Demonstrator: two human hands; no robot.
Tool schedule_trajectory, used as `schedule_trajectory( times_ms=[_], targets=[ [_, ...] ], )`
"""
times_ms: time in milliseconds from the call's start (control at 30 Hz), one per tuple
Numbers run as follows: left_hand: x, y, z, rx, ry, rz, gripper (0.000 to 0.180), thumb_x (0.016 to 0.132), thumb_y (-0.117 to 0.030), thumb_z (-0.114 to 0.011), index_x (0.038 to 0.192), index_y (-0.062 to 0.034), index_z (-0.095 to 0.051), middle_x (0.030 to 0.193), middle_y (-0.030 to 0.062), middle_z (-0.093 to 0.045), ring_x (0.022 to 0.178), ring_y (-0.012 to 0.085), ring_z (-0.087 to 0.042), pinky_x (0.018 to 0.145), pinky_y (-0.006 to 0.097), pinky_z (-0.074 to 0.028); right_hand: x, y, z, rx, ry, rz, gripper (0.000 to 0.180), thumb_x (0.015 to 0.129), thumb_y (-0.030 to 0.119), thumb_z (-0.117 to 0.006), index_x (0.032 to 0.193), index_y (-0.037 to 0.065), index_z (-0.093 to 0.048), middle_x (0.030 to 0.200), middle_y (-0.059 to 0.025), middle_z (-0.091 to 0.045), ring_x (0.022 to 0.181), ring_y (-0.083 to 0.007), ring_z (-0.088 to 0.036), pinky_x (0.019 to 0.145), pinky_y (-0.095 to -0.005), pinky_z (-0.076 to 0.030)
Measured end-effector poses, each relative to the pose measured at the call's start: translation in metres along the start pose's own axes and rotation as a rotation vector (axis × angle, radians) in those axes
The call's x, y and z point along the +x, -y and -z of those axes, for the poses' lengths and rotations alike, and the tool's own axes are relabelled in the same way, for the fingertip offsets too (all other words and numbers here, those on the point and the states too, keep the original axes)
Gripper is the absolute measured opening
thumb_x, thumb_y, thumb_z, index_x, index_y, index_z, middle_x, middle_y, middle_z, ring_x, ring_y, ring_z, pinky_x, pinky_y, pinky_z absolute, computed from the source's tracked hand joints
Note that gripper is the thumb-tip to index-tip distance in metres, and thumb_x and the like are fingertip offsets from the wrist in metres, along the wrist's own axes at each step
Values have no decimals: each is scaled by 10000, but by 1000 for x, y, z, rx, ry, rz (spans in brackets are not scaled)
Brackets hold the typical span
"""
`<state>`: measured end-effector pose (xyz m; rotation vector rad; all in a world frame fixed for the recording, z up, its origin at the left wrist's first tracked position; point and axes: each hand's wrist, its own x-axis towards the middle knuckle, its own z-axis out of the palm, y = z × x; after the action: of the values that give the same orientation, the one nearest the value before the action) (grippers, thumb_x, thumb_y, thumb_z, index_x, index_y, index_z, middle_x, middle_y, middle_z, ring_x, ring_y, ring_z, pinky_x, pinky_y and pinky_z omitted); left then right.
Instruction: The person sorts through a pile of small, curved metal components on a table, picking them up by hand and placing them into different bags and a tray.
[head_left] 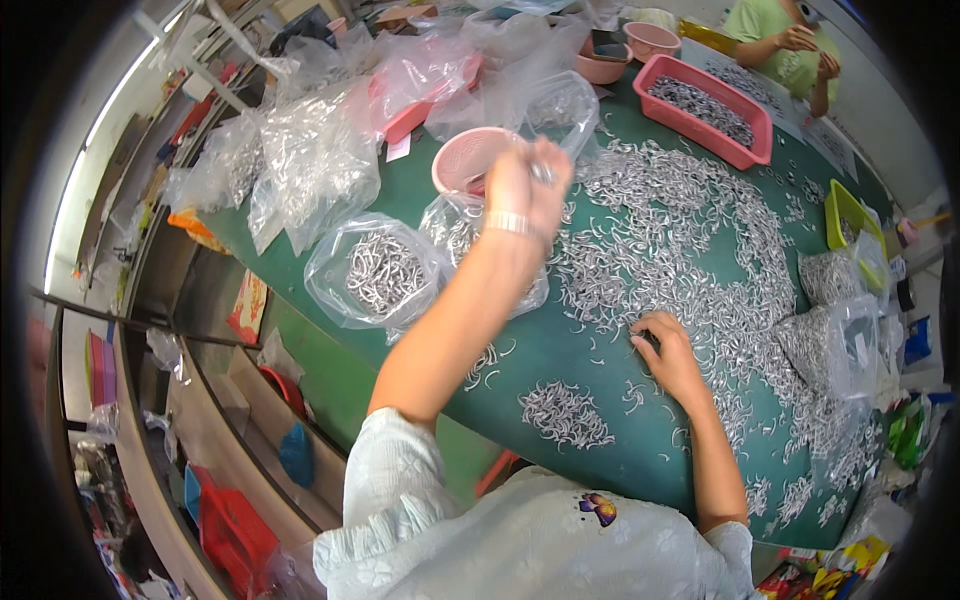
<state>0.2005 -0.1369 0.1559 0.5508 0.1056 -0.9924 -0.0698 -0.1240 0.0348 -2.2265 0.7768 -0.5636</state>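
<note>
My left hand [527, 190], with a pale band at its wrist, is raised over the rim of a pink round basket [466, 155]. Motion smears its fingers; a silvery patch shows among them, but whether they grip it is unclear. On the table by the large spread of small curved silver metal pieces [670, 225], my right hand [668, 358] rests with fingers bent and thumb a little apart, nothing visible between them. An open clear plastic bag [378, 270] of the same pieces stands left of my left forearm. Another bag [450, 225] is partly hidden behind that arm.
A smaller heap of pieces [565, 415] lies near the front edge of the green table [520, 365]. Filled bags [315, 150] crowd the far left. A pink tray [750, 150] stands far right, a yellow-green basket [850, 215] at right. Another person [785, 50] works beyond.
</note>
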Motion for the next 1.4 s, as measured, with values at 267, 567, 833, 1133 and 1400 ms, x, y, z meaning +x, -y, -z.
schedule_trajectory(
  times_ms=[267, 567, 833, 1133, 1400],
  targets=[
    [108, -3, -49, 547, -43, -97, 617, 981, -318, -412, 1504, -81, -186, 1514, 113, -298, 1436, 398, -170, 1126, 659, -95, -45, 13, 38, -110, -51, -96, 227, 809, 94, -708, 1008, 23, -627, 1061, -119, -594, 1048, -316, -535, 923, -409, -406],
    [-142, 68, 28, 1465, 857, 40, 450, 895, -116, -648, 1315, -22, -516, 1331, 111, -547, 1296, 267, -469, 1072, 370, -365, -146, 1, 53, -418, -195, -256, 589, 770, 177, -771, 1293, 48, -533, 1366, -182, -438, 1286, -376, -394, 1038, -468, -334],
    [-196, 172, 133, 2026, 1001, -431, 610, 850, -69, -664, 1394, -1, -397, 1497, 270, -278, 1400, 487, -238, 1143, 507, -262, -74, -72, 49, -641, -336, -345, 716, 797, 501, -707, 1389, 161, -494, 1483, -166, -364, 1386, -421, -278, 1112, -552, -233],
    [-87, 210, 79, 2032, 1015, -594, 600, 890, -131, -617, 1441, -92, -384, 1507, 196, -333, 1366, 461, -312, 1135, 481, -289, -125, -50, 68, -220, -93, 3, 427, 820, 282, -728, 1208, 130, -632, 1338, -108, -545, 1306, -306, -434, 1105, -511, -274],
    [-41, 252, 92, 2196, 1265, -793, 517, 875, -184, -633, 1363, -106, -480, 1417, 161, -450, 1296, 410, -409, 1071, 472, -368, -54, -105, 72, -633, -438, -167, 507, 880, 365, -653, 1264, 43, -573, 1317, -185, -537, 1302, -357, -416, 1073, -482, -308]
  ],
)
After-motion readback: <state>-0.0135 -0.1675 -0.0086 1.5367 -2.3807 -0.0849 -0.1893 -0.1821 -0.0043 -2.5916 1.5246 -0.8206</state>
